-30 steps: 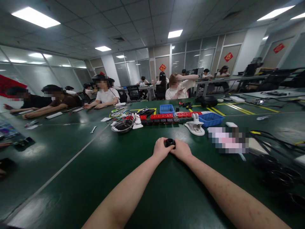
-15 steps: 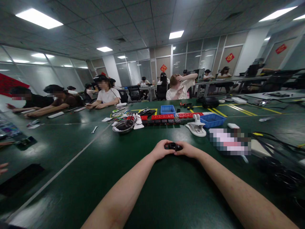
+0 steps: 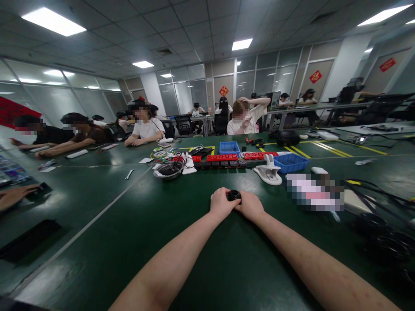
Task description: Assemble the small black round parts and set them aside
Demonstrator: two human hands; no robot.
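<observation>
In the middle of the green table, both of my hands are closed round a small black device with a round, lens-like ring facing up. My left hand grips its left side, the thumb lying along the near edge. From the right, my right hand wraps the other end. The fingers cover most of the body, so only the ring and a little around it show. Beyond the hands stands a white clip-like stand, apart from them.
Red power strips run across the table, with blue bins near them. A round metal dish and a wrench lie left. Black cables are at right. A co-worker's hand is at far left.
Both hands have shifted their hold and closed further over the device, covering its ends. At far left, a co-worker's hand has moved further into view.
</observation>
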